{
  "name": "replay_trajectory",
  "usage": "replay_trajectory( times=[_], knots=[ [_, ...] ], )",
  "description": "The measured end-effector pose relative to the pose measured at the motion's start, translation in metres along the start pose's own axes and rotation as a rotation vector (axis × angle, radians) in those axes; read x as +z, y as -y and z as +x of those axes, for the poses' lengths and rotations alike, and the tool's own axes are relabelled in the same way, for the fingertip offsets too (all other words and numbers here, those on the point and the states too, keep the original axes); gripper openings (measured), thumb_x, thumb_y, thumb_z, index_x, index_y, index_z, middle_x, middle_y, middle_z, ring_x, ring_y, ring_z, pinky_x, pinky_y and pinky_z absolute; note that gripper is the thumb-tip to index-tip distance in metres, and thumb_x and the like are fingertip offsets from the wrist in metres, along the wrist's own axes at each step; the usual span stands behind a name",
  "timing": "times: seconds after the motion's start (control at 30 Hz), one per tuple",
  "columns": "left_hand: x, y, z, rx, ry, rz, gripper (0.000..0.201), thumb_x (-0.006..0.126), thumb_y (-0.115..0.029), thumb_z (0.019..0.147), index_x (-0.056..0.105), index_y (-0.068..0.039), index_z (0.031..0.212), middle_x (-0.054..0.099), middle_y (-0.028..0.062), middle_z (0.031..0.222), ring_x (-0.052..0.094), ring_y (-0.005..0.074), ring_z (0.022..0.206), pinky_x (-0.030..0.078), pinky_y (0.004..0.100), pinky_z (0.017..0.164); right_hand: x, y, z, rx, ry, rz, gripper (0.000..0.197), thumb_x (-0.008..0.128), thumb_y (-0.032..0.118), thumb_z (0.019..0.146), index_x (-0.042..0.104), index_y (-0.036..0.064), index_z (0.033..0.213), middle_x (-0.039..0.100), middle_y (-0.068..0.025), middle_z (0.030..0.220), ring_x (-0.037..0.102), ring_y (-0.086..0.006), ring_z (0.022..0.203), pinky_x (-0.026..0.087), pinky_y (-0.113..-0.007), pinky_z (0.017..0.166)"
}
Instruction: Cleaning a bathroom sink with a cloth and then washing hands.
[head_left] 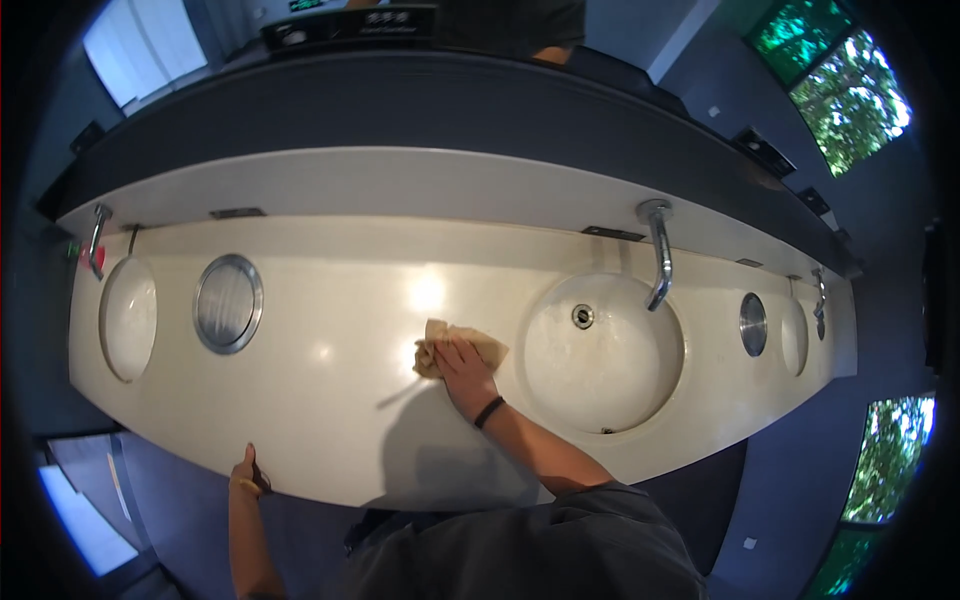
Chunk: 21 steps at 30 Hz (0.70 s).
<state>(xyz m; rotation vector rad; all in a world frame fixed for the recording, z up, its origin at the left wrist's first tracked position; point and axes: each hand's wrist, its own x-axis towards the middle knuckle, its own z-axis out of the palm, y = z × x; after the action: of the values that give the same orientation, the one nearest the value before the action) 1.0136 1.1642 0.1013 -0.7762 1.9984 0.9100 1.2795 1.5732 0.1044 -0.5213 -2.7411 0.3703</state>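
My right hand (pixel 466 376) presses a crumpled brown paper towel (pixel 484 343) against the cream countertop (pixel 330 400), just left of a round basin (pixel 600 360). Its fingers lie over the towel, and a dark band circles the wrist. At the counter's front edge, toward the left, is my left hand (pixel 247 470). Its thumb points up and a dark patch shows beside the palm; the other fingers are mostly hidden, so I cannot tell whether it holds anything.
A chrome faucet (pixel 660 255) reaches over the near basin. Round metal lids (pixel 228 304) (pixel 753 324) are set into the counter on both sides. Farther basins (pixel 129 320) (pixel 794 337) sit toward the ends, with a left faucet (pixel 98 242). A dark ledge (pixel 400 105) runs behind.
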Motion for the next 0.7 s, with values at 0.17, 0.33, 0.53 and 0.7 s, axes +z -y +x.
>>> replay_trajectory(
  times=[0.17,0.33,0.53,0.7],
  knots=[
    [-0.042,0.023,0.033,-0.012,-0.222,0.224,0.093,0.053,-0.068,0.066,0.047,0.013,0.111,0.051,0.0195,0.112,0.052,0.0273,0.101,0.042,0.0351,0.083,-0.046,0.001,-0.039,-0.176,0.071,0.087,0.037,0.053,-0.001,0.064,0.055,0.0024,0.101,0.052,-0.0119,0.11,0.047,-0.0322,0.102,0.04,-0.039,0.088],
    [-0.025,0.014,0.034,-0.018,-0.116,0.201,0.098,0.054,-0.068,0.064,0.04,0.014,0.117,0.041,0.0234,0.123,0.042,0.0319,0.113,0.034,0.0365,0.093,-0.042,-0.008,0.018,0.229,-0.124,0.055,0.037,0.05,-0.001,0.072,0.051,-0.0006,0.109,0.047,-0.0138,0.116,0.042,-0.0355,0.107,0.037,-0.038,0.089],
    [-0.02,0.015,0.025,-0.042,-0.192,0.254,0.104,0.055,-0.068,0.064,0.029,0.015,0.122,0.023,0.0274,0.133,0.028,0.037,0.122,0.028,0.0386,0.098,0.016,0.108,0.01,0.0,0.021,0.388,0.03,0.051,0.005,0.073,0.056,0.0041,0.103,0.049,-0.0124,0.112,0.045,-0.0322,0.103,0.038,-0.04,0.089],
    [-0.018,0.003,0.003,-0.05,-0.163,0.337,0.105,0.055,-0.067,0.065,0.029,0.017,0.121,0.027,0.0274,0.131,0.027,0.0369,0.123,0.025,0.0398,0.1,-0.01,0.042,-0.009,-0.132,0.055,0.079,0.041,0.05,-0.006,0.065,0.054,0.003,0.105,0.052,-0.0109,0.111,0.044,-0.032,0.105,0.036,-0.039,0.093]
  ],
)
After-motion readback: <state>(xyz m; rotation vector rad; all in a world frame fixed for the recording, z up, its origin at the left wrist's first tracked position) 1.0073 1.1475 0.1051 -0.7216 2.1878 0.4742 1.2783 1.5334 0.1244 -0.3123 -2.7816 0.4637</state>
